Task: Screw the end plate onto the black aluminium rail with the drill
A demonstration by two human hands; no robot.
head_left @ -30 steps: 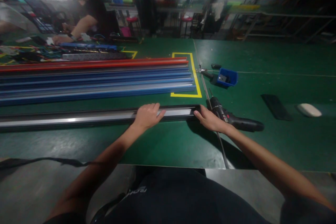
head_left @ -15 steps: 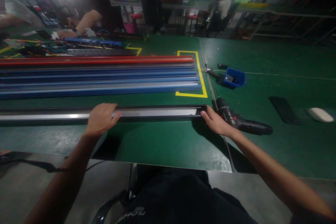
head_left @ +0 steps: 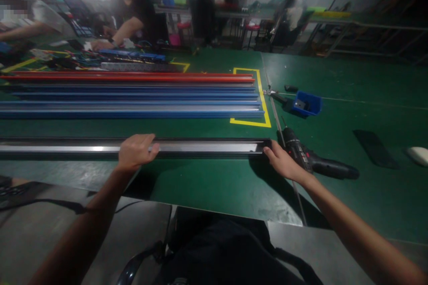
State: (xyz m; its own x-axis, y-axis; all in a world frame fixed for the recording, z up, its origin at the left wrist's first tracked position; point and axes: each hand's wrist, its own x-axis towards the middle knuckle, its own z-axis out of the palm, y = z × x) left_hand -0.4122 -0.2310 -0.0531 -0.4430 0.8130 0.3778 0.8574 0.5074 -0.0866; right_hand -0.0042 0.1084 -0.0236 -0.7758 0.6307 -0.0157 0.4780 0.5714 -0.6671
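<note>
A long black-edged metal rail (head_left: 207,147) with a silvery channel lies across the green table, running off at the left. My left hand (head_left: 136,150) grips it partway along, its fingers over the far edge and the thumb on the near side. At the rail's right end, my right hand (head_left: 280,158) is closed around the black end piece, thumb on top. Just right of that hand lies a black cordless drill (head_left: 306,153), its bit pointing away from me. Fingertips of both hands are hidden behind the rail.
Beyond the rail lie several blue rails (head_left: 200,113) and red rails (head_left: 167,79), by a yellow tape outline (head_left: 264,98). Farther right are a blue bin (head_left: 314,103), a dark flat pad (head_left: 374,148) and a whitish object (head_left: 419,155). Co-workers sit at the far left near wiring (head_left: 80,60).
The view has shifted, so the table and everything on it sits slightly farther right in the picture. Both hands keep their grip on the rail, which has not clearly moved on the table.
</note>
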